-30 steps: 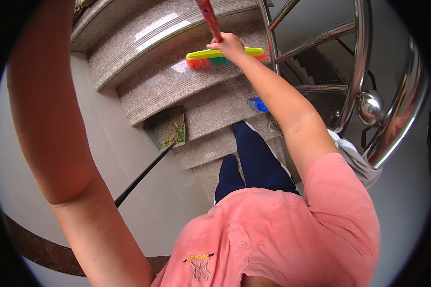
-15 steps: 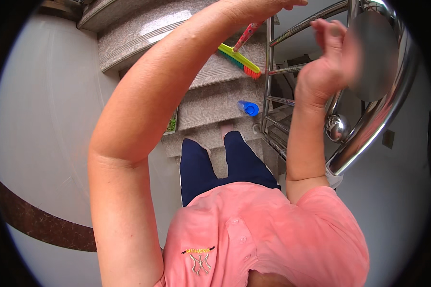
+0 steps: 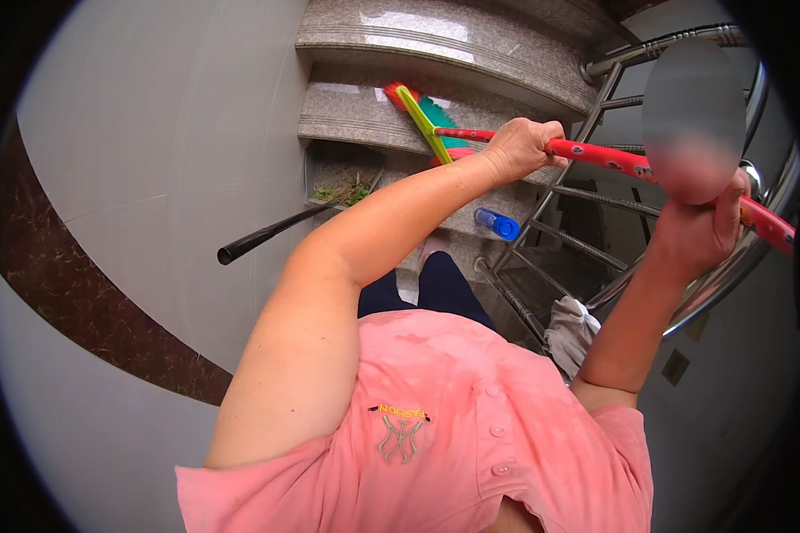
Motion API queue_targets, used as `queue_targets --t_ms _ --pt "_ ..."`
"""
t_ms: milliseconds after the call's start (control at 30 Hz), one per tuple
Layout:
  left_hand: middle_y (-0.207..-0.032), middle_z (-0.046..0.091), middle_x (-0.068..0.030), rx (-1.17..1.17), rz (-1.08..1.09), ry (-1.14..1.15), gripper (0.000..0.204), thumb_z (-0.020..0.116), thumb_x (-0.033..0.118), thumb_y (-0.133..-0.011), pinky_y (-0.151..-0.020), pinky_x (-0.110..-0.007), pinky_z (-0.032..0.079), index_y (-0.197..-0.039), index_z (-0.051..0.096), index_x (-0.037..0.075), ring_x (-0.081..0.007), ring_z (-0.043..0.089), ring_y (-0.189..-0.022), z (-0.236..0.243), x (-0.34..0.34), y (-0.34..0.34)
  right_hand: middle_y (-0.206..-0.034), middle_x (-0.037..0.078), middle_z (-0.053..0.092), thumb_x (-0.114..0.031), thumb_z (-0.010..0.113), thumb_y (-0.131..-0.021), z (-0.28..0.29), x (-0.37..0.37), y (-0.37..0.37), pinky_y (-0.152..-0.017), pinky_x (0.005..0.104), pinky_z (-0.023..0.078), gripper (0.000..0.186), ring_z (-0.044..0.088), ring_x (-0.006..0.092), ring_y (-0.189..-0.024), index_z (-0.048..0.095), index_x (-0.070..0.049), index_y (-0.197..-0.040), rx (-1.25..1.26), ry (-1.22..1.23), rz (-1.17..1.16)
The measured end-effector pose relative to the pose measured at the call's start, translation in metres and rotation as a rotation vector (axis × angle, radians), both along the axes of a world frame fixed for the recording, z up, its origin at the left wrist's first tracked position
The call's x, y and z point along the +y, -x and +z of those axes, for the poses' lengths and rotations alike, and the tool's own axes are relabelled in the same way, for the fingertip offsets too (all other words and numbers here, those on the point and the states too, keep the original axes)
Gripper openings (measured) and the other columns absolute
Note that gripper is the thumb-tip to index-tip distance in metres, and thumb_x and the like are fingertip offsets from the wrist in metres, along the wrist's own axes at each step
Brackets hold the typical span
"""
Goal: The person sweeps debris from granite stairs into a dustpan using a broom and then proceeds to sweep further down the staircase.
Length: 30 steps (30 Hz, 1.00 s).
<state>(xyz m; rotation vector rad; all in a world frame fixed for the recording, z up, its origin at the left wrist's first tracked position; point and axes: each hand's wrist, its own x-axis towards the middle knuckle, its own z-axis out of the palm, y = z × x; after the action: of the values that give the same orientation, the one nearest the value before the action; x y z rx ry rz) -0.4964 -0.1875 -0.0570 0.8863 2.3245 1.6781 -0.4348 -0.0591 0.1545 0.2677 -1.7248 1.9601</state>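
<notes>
A broom with a red patterned handle (image 3: 609, 158) lies slantwise across my view. Its yellow-green head (image 3: 424, 124), with red and teal bristles, is on a granite step. My left hand (image 3: 526, 147) is closed round the handle about midway along. Nearer the handle's end, my right hand (image 3: 702, 235) is wrapped round it beside the railing; a blurred grey oval covers part of that hand. To the left of the broom head stands a dustpan (image 3: 347, 182) with green plant bits in it and a black tube handle (image 3: 267, 235).
A blue bottle (image 3: 498, 224) lies on a lower step near my feet. Metal railings (image 3: 587, 244) run along the right, with a grey cloth or bag (image 3: 571, 333) by them. A pale wall (image 3: 169, 133) with a dark band borders the left. More granite steps (image 3: 436, 40) rise ahead.
My right hand, raised with fingers loose by the railing, now grips the broom handle. My left hand has come lower and right. The broom head has turned, and the dustpan handle now shows.
</notes>
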Motion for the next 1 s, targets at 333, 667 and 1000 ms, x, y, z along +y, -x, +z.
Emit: queue_targets --t_ms 333,667,1000 --pt "-0.069 0.063 -0.0091 0.289 0.219 0.069 0.022 0.077 0.022 -0.071 -0.058 -0.040 0.050 -0.077 0.059 0.010 -0.0303 0.064 -0.067 0.022 -0.081 -0.014 -0.108 0.018 0.063 -0.054 0.064 -0.086 0.029 0.027 -0.049 -0.094 0.0431 0.043 0.056 0.061 0.0317 -0.102 0.061 0.000 -0.102 -0.418 -0.473 0.165" --pt "-0.065 0.058 -0.0045 0.469 0.355 -0.001 0.016 0.070 0.021 -0.072 -0.058 -0.040 0.046 -0.075 0.056 0.015 -0.0257 0.062 -0.065 0.052 0.006 -0.040 -0.101 0.009 0.063 -0.021 0.074 -0.079 0.178 0.024 -0.091 -0.080 0.0398 0.047 0.040 0.062 0.0258 -0.092 0.058 -0.007 -0.113 0.199 -2.308 -0.257" --pt "-0.066 0.058 -0.0029 0.466 0.259 0.095 0.015 0.068 0.023 -0.073 -0.062 -0.040 0.042 -0.074 0.056 0.016 -0.0250 0.061 -0.067 -0.004 0.037 -0.049 -0.072 0.012 0.050 -0.014 0.072 -0.073 0.217 0.198 -0.180 -0.059 0.0394 0.041 0.029 0.051 0.0317 -0.065 0.045 -0.004 -0.079 -0.852 -2.077 -0.438"
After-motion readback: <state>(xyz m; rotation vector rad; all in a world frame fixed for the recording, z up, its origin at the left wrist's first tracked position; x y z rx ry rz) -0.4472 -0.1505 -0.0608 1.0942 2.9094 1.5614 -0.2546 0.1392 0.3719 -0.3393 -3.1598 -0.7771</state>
